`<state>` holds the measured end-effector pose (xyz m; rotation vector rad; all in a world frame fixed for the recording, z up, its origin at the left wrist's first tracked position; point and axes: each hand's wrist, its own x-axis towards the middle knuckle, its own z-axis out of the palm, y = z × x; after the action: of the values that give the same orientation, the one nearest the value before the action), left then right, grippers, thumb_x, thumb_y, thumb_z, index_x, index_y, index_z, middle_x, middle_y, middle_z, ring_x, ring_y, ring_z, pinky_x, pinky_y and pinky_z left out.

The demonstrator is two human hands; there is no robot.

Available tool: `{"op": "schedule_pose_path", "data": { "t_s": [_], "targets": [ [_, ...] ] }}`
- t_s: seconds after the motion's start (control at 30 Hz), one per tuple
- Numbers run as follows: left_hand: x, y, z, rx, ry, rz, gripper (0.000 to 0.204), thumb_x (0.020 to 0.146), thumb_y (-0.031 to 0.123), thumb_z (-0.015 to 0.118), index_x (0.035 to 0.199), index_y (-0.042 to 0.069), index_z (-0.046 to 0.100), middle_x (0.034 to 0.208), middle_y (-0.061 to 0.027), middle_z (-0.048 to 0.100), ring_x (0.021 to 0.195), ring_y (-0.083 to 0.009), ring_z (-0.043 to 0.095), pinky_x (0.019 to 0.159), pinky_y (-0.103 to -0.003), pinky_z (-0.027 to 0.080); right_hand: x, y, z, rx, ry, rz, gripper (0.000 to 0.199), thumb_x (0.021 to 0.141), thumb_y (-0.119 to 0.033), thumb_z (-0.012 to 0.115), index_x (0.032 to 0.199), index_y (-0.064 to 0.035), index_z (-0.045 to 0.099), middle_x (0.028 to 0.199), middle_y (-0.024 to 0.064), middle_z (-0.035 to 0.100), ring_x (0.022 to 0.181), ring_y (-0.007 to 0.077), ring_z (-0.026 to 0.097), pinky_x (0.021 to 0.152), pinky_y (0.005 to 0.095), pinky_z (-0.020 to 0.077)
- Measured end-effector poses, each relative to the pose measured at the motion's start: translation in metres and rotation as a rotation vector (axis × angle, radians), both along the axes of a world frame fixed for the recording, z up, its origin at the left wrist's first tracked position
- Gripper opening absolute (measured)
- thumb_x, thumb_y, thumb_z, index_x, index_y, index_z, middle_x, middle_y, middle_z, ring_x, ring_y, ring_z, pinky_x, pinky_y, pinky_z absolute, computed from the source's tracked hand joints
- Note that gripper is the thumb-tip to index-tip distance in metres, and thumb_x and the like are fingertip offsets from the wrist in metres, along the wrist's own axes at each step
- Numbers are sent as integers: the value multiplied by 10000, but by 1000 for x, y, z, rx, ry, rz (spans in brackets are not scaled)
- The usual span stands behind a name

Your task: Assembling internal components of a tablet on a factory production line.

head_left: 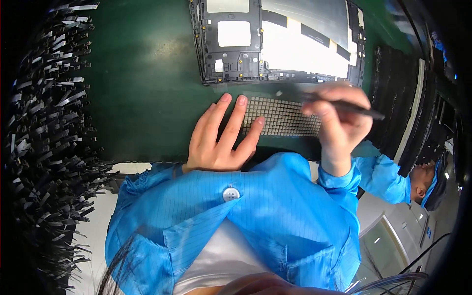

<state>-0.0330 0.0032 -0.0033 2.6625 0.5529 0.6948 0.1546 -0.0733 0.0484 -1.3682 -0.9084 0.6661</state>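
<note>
left hand point(219, 135) on grid sheet point(285, 117)

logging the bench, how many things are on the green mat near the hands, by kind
Open tablet frame, black: 1
Sheet of small grey pads, under the left hand: 1
Dark pen-like tool, held in the right hand: 1
Total: 3
</note>
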Motion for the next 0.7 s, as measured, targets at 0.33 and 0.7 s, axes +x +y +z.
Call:
{"op": "schedule_pose_path", "data": {
  "t_s": [0.33, 0.7],
  "targets": [
    [-2, 0, 0, -5, 7, 11, 214, 827, 145, 604, 1028, 158, 673, 1198, -155, 607, 1092, -344, 578, 840, -413, 529, 23, 13, -11, 77, -184, 84, 185, 841, 58, 625, 1006, 53, 541, 961, 175, 609, 744, 156, 610, 672, 245, 514],
    [-5, -3, -9, 27, 22, -10, 359, 805, 209, 611, 1162, 221, 647, 1294, -158, 547, 1160, -367, 525, 882, -471, 502, 18, 13, -12, 27, -248, 42, 191, 819, 73, 639, 988, 48, 552, 932, 166, 616, 863, 222, 639, 760, 291, 528]
  ]
}}
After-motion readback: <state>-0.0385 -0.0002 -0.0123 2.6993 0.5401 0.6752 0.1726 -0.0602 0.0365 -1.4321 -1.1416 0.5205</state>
